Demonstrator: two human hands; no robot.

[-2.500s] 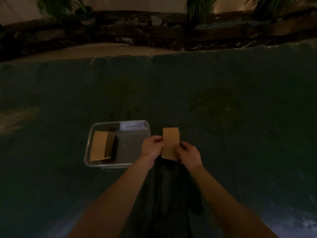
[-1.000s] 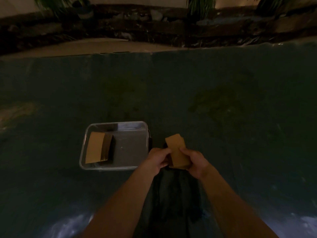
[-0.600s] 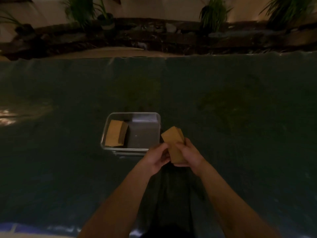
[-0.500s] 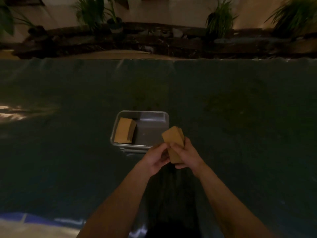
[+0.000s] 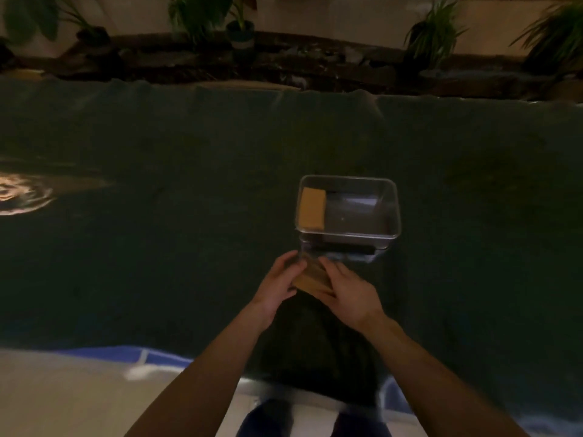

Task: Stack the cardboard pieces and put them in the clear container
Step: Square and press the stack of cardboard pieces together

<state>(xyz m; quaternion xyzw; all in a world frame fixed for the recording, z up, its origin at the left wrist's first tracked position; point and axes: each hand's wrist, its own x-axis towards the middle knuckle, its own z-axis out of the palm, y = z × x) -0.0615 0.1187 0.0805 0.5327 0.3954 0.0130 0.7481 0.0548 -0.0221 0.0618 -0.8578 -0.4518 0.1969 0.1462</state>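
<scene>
A small stack of brown cardboard pieces (image 5: 312, 278) is gripped between my left hand (image 5: 279, 280) and my right hand (image 5: 348, 291), low over the dark green cloth, just in front of the clear container (image 5: 383, 197). The stack lies tilted and my fingers cover most of it. Inside the container, another stack of cardboard pieces (image 5: 312, 208) leans against its left wall; the right part of the container's floor is bare.
The dark green cloth (image 5: 157, 231) covers the whole work surface. A darker patch of fabric (image 5: 315, 351) lies under my forearms at the near edge. Potted plants (image 5: 432, 29) and a low dark ledge run along the far side. A light patch (image 5: 22, 193) shows at left.
The view has swung left, so the container now sits to the right of centre. My hands have lowered the held stack toward the cloth and tipped it flatter.
</scene>
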